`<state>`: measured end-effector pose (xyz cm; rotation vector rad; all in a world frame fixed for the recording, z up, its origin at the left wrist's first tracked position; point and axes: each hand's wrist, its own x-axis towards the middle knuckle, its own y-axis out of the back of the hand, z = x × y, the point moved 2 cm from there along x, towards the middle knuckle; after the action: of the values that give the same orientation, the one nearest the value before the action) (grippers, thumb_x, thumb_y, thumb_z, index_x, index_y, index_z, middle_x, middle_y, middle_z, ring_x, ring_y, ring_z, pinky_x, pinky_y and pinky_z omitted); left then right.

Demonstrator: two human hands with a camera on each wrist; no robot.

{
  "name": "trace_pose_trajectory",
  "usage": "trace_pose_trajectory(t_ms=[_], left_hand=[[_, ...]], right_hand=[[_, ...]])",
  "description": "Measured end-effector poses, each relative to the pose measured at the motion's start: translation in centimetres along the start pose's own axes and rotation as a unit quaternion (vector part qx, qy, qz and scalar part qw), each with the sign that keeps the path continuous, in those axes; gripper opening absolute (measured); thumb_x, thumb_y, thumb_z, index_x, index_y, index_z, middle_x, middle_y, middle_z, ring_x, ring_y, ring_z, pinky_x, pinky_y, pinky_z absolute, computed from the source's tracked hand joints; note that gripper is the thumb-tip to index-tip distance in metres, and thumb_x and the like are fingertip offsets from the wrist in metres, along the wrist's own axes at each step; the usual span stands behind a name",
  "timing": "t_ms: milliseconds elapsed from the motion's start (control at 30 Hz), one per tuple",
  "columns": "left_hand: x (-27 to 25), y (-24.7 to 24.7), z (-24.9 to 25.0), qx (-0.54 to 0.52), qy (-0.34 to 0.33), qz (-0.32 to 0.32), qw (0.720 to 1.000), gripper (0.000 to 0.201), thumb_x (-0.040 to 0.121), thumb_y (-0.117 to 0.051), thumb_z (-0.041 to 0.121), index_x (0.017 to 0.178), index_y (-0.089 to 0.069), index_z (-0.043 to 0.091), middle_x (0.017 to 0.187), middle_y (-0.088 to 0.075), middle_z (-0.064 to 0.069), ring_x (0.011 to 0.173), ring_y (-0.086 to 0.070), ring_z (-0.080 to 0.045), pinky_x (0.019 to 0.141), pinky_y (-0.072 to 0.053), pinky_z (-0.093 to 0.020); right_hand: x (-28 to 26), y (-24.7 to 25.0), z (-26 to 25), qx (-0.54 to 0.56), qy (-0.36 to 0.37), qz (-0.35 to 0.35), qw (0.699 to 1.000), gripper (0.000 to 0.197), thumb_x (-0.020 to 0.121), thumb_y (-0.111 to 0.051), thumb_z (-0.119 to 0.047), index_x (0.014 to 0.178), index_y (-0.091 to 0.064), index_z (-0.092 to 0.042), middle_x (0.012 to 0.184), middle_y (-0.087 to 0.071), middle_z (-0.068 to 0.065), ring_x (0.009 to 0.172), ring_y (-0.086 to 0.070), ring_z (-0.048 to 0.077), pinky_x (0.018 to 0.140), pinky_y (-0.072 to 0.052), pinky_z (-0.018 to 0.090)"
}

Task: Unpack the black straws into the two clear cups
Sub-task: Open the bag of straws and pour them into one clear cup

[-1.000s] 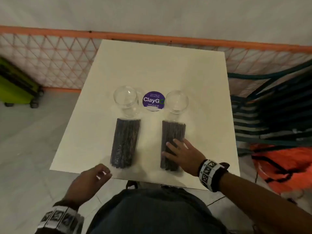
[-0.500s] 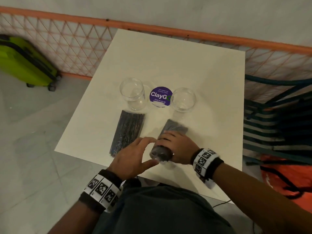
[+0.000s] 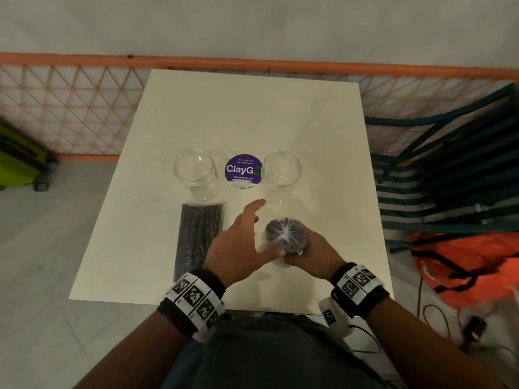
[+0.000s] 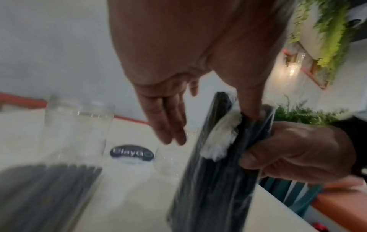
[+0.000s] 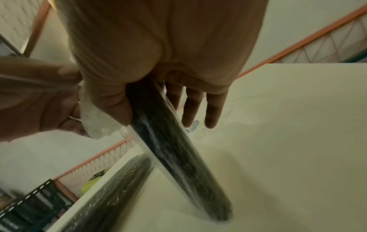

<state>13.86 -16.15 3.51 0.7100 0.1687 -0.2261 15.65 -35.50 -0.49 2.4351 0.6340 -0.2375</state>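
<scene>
Two empty clear cups, left (image 3: 196, 172) and right (image 3: 280, 172), stand mid-table. One wrapped pack of black straws (image 3: 198, 237) lies flat below the left cup. My right hand (image 3: 311, 254) grips the second pack (image 3: 286, 235) and holds it upright with its lower end on the table; in the right wrist view my thumb wraps that pack (image 5: 178, 157). My left hand (image 3: 247, 240) reaches in from the left with straight fingers. Its thumb (image 4: 250, 106) touches the gathered clear plastic at the top of the pack (image 4: 214, 164).
The white table (image 3: 252, 108) carries a purple round sticker (image 3: 243, 171) between the cups. An orange mesh fence (image 3: 70, 108) runs behind. A green suitcase (image 3: 16, 164) stands on the floor at left; stacked teal chairs (image 3: 449, 178) and an orange bag (image 3: 463, 262) are at right.
My right hand raised the right pack from flat on the table to upright. My left hand came up from the table's near edge to the top of the pack.
</scene>
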Motion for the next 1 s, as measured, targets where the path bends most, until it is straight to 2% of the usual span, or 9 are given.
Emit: trace_pose_trajectory(t_ms=[100, 167, 267, 367, 467, 633, 733, 867, 1000], left_hand=[[0.2, -0.9, -0.7, -0.081, 0.061, -0.021, 0.995, 0.099, 0.069, -0.084, 0.044, 0.144, -0.021, 0.037, 0.115, -0.067, -0.006, 0.097, -0.070, -0.021, 0.086, -0.057, -0.040], [0.3, -1.1, -0.6, -0.056, 0.041, -0.008, 0.998, 0.077, 0.081, -0.077, 0.032, 0.142, -0.030, 0.031, 0.088, -0.071, 0.001, 0.076, -0.070, -0.017, 0.068, -0.054, -0.029], [-0.1, 1.0, 0.4, 0.066, -0.038, 0.027, 0.997, 0.045, 0.090, -0.067, 0.035, 0.132, -0.049, 0.032, 0.063, -0.061, 0.012, 0.053, -0.055, -0.007, 0.050, -0.039, -0.021], [-0.7, 4.2, 1.7, 0.013, -0.087, 0.034, 0.996, 0.017, 0.092, -0.067, 0.035, 0.109, -0.069, 0.034, 0.079, -0.073, 0.013, 0.069, -0.065, -0.007, 0.059, -0.049, -0.025], [-1.0, 6.7, 3.2, -0.088, -0.141, -0.003, 0.986, 0.019, 0.093, -0.069, 0.024, 0.111, -0.075, 0.025, 0.099, -0.078, 0.011, 0.090, -0.073, -0.009, 0.080, -0.057, -0.033], [-0.3, 7.5, 4.8, -0.002, -0.203, -0.009, 0.979, 0.024, 0.093, -0.063, 0.033, 0.116, -0.071, 0.033, 0.108, -0.077, 0.014, 0.097, -0.070, -0.004, 0.082, -0.057, -0.037], [0.2, 7.6, 5.8, 0.021, -0.221, 0.011, 0.975, 0.028, 0.088, -0.061, 0.038, 0.114, -0.071, 0.035, 0.105, -0.077, 0.012, 0.093, -0.068, -0.011, 0.078, -0.055, -0.040], [1.1, 7.7, 6.6, 0.020, -0.223, 0.016, 0.974, 0.031, 0.087, -0.060, 0.038, 0.114, -0.073, 0.031, 0.104, -0.076, 0.010, 0.094, -0.068, -0.010, 0.081, -0.056, -0.041], [1.3, 7.7, 6.8, 0.005, -0.231, 0.007, 0.973, 0.023, 0.086, -0.066, 0.034, 0.107, -0.074, 0.031, 0.102, -0.075, 0.012, 0.094, -0.068, -0.009, 0.079, -0.056, -0.041]], right_hand=[[0.1, -0.6, -0.1, 0.020, -0.002, 0.027, 0.999, 0.062, 0.078, -0.079, -0.018, 0.132, -0.050, -0.020, 0.111, -0.059, -0.015, 0.101, -0.058, 0.008, 0.083, -0.045, 0.016], [0.3, -0.5, -0.5, 0.016, -0.007, 0.035, 0.999, 0.058, 0.078, -0.079, -0.019, 0.130, -0.053, -0.018, 0.109, -0.059, -0.014, 0.100, -0.059, 0.009, 0.077, -0.039, 0.003], [-0.1, 0.4, -1.3, 0.022, -0.012, 0.048, 0.999, 0.057, 0.071, -0.076, -0.035, 0.122, -0.059, -0.016, 0.105, -0.063, -0.009, 0.096, -0.062, 0.013, 0.076, -0.045, 0.015], [-0.7, 1.6, -1.4, 0.056, -0.009, 0.058, 0.997, 0.052, 0.074, -0.078, -0.025, 0.120, -0.056, -0.026, 0.105, -0.068, -0.009, 0.094, -0.066, 0.016, 0.082, -0.053, 0.030], [-0.9, 2.2, -1.3, 0.092, -0.011, 0.043, 0.995, 0.067, 0.076, -0.079, -0.018, 0.131, -0.044, -0.031, 0.121, -0.063, -0.011, 0.107, -0.063, 0.009, 0.093, -0.053, 0.032], [-2.2, 3.7, -2.1, 0.140, -0.002, 0.203, 0.969, 0.052, 0.082, -0.062, -0.011, 0.130, -0.046, -0.026, 0.122, -0.059, -0.012, 0.113, -0.057, 0.006, 0.101, -0.048, 0.046], [-3.4, 3.4, -4.3, 0.153, 0.063, 0.177, 0.970, 0.054, 0.080, -0.058, -0.026, 0.132, -0.045, -0.022, 0.124, -0.060, -0.009, 0.119, -0.056, 0.015, 0.101, -0.047, 0.042], [-3.7, 2.1, -5.9, 0.109, 0.099, 0.167, 0.975, 0.081, 0.075, -0.063, -0.066, 0.139, -0.039, -0.022, 0.137, -0.051, -0.008, 0.127, -0.050, 0.015, 0.103, -0.041, 0.031], [-3.2, 2.0, -6.1, 0.049, 0.075, 0.202, 0.975, 0.088, 0.065, -0.071, -0.069, 0.136, -0.038, -0.030, 0.137, -0.047, -0.012, 0.125, -0.048, 0.008, 0.102, -0.042, 0.028]])
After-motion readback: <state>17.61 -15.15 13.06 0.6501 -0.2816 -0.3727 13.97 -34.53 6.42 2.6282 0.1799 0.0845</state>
